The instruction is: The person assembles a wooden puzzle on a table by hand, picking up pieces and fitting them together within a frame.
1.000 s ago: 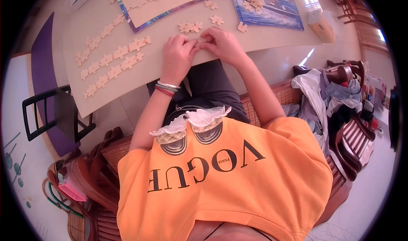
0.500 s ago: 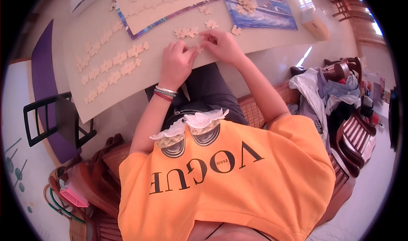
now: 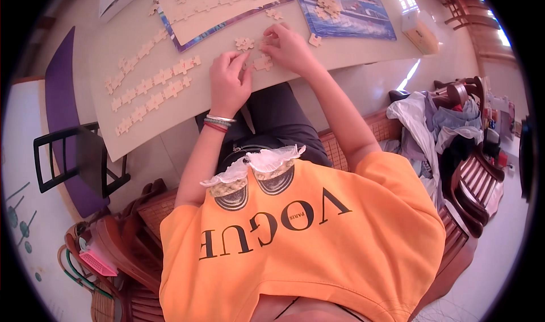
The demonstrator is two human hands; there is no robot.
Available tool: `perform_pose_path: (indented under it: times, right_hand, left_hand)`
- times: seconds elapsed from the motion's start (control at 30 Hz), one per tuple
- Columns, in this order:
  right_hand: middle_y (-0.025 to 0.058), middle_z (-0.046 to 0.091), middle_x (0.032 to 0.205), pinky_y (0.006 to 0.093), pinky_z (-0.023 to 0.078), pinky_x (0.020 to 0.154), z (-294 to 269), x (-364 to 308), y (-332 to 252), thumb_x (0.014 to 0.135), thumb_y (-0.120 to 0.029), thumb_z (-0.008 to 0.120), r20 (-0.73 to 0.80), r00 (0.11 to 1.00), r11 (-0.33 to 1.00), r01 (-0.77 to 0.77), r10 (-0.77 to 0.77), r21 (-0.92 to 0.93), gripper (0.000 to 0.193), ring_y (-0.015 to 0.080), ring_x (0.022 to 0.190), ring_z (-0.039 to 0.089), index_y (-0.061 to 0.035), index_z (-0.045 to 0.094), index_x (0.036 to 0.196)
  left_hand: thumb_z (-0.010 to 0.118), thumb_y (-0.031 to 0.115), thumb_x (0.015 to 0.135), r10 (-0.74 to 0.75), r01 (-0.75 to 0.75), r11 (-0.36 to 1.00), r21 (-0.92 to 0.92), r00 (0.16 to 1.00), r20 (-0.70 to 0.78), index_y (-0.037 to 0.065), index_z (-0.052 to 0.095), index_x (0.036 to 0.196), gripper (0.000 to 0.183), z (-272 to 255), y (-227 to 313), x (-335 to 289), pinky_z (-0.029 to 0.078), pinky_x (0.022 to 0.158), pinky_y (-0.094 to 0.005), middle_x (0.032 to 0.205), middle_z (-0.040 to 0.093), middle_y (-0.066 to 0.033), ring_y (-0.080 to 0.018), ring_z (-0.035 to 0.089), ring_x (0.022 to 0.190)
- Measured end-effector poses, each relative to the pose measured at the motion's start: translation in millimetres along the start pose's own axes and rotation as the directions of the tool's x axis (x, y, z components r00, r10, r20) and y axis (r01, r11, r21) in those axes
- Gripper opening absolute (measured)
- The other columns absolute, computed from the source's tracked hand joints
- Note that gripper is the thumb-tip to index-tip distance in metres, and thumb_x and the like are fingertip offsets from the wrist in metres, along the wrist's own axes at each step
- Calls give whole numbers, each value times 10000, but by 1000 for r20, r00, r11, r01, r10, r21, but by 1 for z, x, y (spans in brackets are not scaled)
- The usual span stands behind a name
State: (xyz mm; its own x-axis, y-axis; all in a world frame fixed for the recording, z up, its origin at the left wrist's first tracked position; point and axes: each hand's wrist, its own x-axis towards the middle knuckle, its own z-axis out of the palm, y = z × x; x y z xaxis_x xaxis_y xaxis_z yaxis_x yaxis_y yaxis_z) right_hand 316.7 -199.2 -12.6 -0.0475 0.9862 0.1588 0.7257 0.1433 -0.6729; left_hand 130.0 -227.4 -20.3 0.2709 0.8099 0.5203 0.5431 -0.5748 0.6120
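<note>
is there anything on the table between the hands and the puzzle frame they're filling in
Only a small loose cluster of pale puzzle pieces lies between the left hand and the purple-edged puzzle frame; the right hand has bare tabletop ahead.

The right hand (image 3: pixel 292 48) covers part of a puzzle piece (image 3: pixel 263 63), so whether its fingers pinch it is unclear. At the upper edge of the frame, the puzzle frame (image 3: pixel 227 7) and picture sheet (image 3: pixel 352 9) are cut off. The surface (image 3: pixel 170 112) runs out of view at top.
</note>
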Motion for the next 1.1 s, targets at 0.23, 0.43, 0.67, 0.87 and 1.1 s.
perform_pose_path:
  times: [0.23, 0.43, 0.67, 0.87, 1.1]
  right_hand:
    - [94, 653, 906, 290, 483, 653, -8, -14, 9, 806, -117, 697, -22, 984, 953, -164, 175, 254, 246, 157, 693, 606, -9, 598, 1004]
    - [87, 636, 864, 306, 485, 638, -17, -19, 23, 801, -118, 677, -139, 989, 982, -31, 57, 184, 140, 176, 650, 593, -39, 673, 916]
    - [84, 628, 844, 315, 485, 640, -9, -19, 15, 809, -106, 655, -276, 959, 993, -27, 59, 119, 97, 194, 642, 596, -43, 673, 880]
    - [84, 632, 811, 320, 493, 630, -9, -21, 16, 797, -85, 641, -326, 945, 996, 55, -27, 76, 83, 204, 640, 610, -48, 669, 867]
    - [97, 640, 815, 307, 495, 596, -7, -20, 17, 779, -43, 652, -350, 935, 992, 95, -61, 80, 83, 211, 608, 618, -35, 664, 860]
  left_hand:
    - [636, 61, 732, 3, -4, 1000, 15, 999, 39, 45, 655, 1055, 324, -1, -2, 0, 439, 810, -397, 967, 572, -81, -276, 545, 905]
    - [663, 95, 752, -64, 67, 996, 58, 997, -49, 30, 614, 1115, 372, 8, -8, 17, 448, 848, -410, 1004, 566, -111, -302, 540, 952]
    - [722, 114, 735, -105, 95, 993, 73, 983, 150, 19, 601, 1128, 422, 14, -24, 45, 455, 860, -391, 993, 575, -122, -297, 543, 963]
    - [701, 62, 730, -193, 199, 976, -86, 979, 71, 45, 616, 1120, 399, 0, -21, 41, 451, 853, -366, 962, 571, -100, -274, 542, 933]
    - [535, -66, 703, -121, 140, 983, -118, 980, 156, 45, 612, 1115, 434, -16, -31, 32, 444, 899, -380, 1065, 584, -112, -306, 548, 1027]
